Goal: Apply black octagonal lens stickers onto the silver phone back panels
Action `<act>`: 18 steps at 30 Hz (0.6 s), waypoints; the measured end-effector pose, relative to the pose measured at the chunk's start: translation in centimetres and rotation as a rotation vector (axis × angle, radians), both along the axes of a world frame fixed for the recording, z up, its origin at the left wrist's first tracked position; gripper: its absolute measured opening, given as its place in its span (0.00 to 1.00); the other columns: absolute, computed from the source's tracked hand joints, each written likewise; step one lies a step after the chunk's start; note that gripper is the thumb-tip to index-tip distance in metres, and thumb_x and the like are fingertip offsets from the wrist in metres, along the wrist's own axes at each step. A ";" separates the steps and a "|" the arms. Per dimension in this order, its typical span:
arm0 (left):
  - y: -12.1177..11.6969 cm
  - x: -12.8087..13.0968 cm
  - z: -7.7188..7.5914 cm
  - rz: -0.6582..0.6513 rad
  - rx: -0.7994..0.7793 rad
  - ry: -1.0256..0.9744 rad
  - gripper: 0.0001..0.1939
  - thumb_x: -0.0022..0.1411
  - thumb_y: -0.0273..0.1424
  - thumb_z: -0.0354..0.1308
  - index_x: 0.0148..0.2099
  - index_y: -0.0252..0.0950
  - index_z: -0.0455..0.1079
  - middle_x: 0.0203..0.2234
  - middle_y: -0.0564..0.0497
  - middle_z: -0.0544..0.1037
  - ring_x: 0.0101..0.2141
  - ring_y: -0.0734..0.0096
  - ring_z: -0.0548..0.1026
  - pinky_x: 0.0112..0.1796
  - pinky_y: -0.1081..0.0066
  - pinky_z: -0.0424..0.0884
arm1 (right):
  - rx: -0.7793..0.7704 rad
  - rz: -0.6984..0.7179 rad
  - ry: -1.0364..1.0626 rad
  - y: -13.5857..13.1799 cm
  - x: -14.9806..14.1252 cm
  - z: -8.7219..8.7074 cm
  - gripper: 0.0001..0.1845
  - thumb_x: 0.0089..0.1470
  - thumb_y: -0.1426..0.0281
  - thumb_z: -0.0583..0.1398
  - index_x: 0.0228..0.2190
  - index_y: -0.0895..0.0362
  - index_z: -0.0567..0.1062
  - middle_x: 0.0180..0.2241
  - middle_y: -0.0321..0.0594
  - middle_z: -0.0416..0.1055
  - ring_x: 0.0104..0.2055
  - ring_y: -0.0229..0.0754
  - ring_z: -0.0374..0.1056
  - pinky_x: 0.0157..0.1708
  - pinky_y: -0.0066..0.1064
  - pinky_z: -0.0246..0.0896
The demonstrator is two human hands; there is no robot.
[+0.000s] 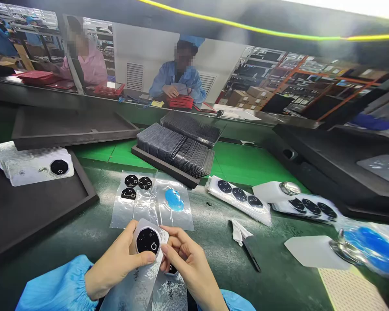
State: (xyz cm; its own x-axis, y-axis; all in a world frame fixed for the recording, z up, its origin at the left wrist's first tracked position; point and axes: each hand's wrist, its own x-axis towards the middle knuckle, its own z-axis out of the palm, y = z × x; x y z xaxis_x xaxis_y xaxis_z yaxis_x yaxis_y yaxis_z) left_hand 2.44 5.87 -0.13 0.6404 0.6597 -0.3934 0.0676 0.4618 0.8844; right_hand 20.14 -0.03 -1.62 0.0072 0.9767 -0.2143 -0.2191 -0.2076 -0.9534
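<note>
A silvery phone back cover [139, 276] with a black octagonal camera lens plate [147, 242] is tilted up in front of me. My left hand [113, 259] is closed around its left edge, the thumb lying over the lower part of the lens plate. With thumb and fingers, my right hand [194, 263] pinches the cover's upper right edge. Under my right hand lies a second back cover [170, 296], partly hidden. Just beyond my hands, a clear film sheet [121, 214] bears three black lens plates [145, 183] and a blue patch [174, 200].
Stacked back covers [35, 166] rest on a black tray [22, 211] at left. A black rack [178, 147] of thin dark sheets stands behind. To the right are lens plate strips [240, 196], cloth-wrapped tweezers [251, 255] and a metal-topped bottle [275, 191]. People sit beyond.
</note>
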 end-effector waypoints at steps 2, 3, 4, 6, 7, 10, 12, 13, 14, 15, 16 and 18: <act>-0.1 -0.1 -0.3 -0.018 0.033 0.013 0.19 0.60 0.34 0.65 0.49 0.38 0.62 0.41 0.51 0.74 0.46 0.62 0.70 0.47 0.63 0.64 | -0.016 -0.009 0.004 -0.1 0.0 0.2 0.28 0.53 0.52 0.65 0.46 0.60 0.70 0.22 0.31 0.67 0.22 0.35 0.69 0.23 0.26 0.64; -0.1 -0.1 -0.5 -0.030 0.051 0.015 0.19 0.60 0.34 0.64 0.50 0.38 0.62 0.42 0.51 0.74 0.47 0.61 0.70 0.48 0.63 0.64 | -0.025 -0.010 0.009 -0.1 0.0 0.3 0.29 0.52 0.52 0.65 0.46 0.60 0.70 0.22 0.31 0.67 0.21 0.35 0.69 0.23 0.26 0.64; 0.0 -0.2 -0.7 -0.043 0.068 0.013 0.19 0.60 0.35 0.64 0.50 0.38 0.62 0.42 0.50 0.74 0.47 0.60 0.70 0.48 0.62 0.63 | -0.032 -0.010 0.017 -0.1 0.0 0.4 0.29 0.51 0.52 0.66 0.46 0.60 0.70 0.21 0.31 0.67 0.21 0.35 0.69 0.22 0.26 0.64; 0.1 -0.3 -1.0 -0.065 0.094 0.001 0.18 0.61 0.36 0.64 0.50 0.38 0.63 0.43 0.50 0.74 0.47 0.60 0.70 0.48 0.62 0.64 | -0.046 -0.012 0.035 -0.1 0.0 0.6 0.30 0.50 0.51 0.66 0.45 0.61 0.70 0.21 0.31 0.68 0.20 0.35 0.68 0.22 0.26 0.63; 0.2 -0.3 -1.1 -0.073 0.100 -0.011 0.18 0.61 0.36 0.64 0.50 0.37 0.63 0.42 0.50 0.74 0.46 0.61 0.70 0.48 0.62 0.64 | -0.051 -0.014 0.045 -0.1 0.0 0.6 0.30 0.50 0.51 0.67 0.45 0.61 0.70 0.21 0.32 0.69 0.20 0.35 0.68 0.22 0.26 0.63; 0.4 -0.4 -1.0 -0.099 0.079 -0.081 0.20 0.62 0.38 0.63 0.51 0.37 0.63 0.41 0.50 0.74 0.44 0.63 0.71 0.46 0.63 0.65 | -0.059 -0.023 0.075 -0.1 0.0 0.5 0.30 0.50 0.52 0.67 0.45 0.61 0.70 0.20 0.32 0.70 0.20 0.34 0.67 0.22 0.25 0.63; 0.5 -0.4 -0.6 -0.120 0.037 -0.126 0.21 0.63 0.39 0.62 0.52 0.36 0.62 0.40 0.48 0.75 0.42 0.63 0.72 0.45 0.63 0.65 | -0.059 -0.033 0.091 -0.2 -0.1 0.5 0.30 0.51 0.53 0.67 0.45 0.62 0.70 0.20 0.33 0.70 0.20 0.35 0.67 0.22 0.26 0.63; 0.5 -0.4 -0.4 -0.127 0.015 -0.137 0.21 0.64 0.39 0.61 0.53 0.36 0.61 0.40 0.48 0.76 0.42 0.63 0.73 0.44 0.63 0.66 | -0.058 -0.039 0.096 -0.2 -0.1 0.4 0.29 0.52 0.53 0.66 0.46 0.62 0.70 0.20 0.33 0.70 0.20 0.35 0.68 0.22 0.26 0.63; 0.5 -0.5 -0.2 -0.131 -0.003 -0.137 0.21 0.64 0.39 0.60 0.54 0.36 0.61 0.40 0.47 0.76 0.41 0.63 0.73 0.44 0.63 0.66 | -0.055 -0.044 0.098 -0.3 -0.1 0.4 0.28 0.52 0.54 0.66 0.46 0.62 0.70 0.20 0.33 0.70 0.21 0.35 0.68 0.22 0.26 0.63; 0.5 -0.5 -0.1 -0.130 -0.015 -0.129 0.20 0.65 0.38 0.60 0.54 0.36 0.60 0.41 0.47 0.77 0.41 0.63 0.73 0.43 0.63 0.66 | -0.053 -0.047 0.099 -0.3 -0.1 0.4 0.27 0.54 0.55 0.65 0.46 0.62 0.70 0.21 0.33 0.71 0.21 0.35 0.68 0.22 0.26 0.63; 0.6 -0.6 0.0 -0.128 -0.023 -0.117 0.20 0.65 0.38 0.59 0.55 0.36 0.60 0.41 0.46 0.77 0.41 0.63 0.73 0.43 0.63 0.67 | -0.052 -0.048 0.099 -0.3 -0.1 0.4 0.26 0.55 0.55 0.65 0.46 0.62 0.69 0.20 0.33 0.71 0.21 0.35 0.68 0.23 0.26 0.64; 0.6 -0.7 0.1 -0.123 -0.023 -0.099 0.20 0.66 0.37 0.59 0.56 0.36 0.61 0.43 0.46 0.76 0.42 0.63 0.73 0.43 0.64 0.67 | -0.058 -0.051 0.103 -0.3 -0.1 0.4 0.26 0.57 0.55 0.63 0.47 0.62 0.69 0.20 0.33 0.71 0.21 0.34 0.67 0.24 0.26 0.64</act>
State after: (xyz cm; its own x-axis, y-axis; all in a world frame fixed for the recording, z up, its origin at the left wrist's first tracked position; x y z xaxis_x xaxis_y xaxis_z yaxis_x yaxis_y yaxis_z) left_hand 1.78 6.49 -0.01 0.7520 0.5656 -0.3385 0.0382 0.4753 0.8790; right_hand 20.06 -0.38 -1.17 0.0314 0.9617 -0.2723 -0.3267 -0.2476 -0.9121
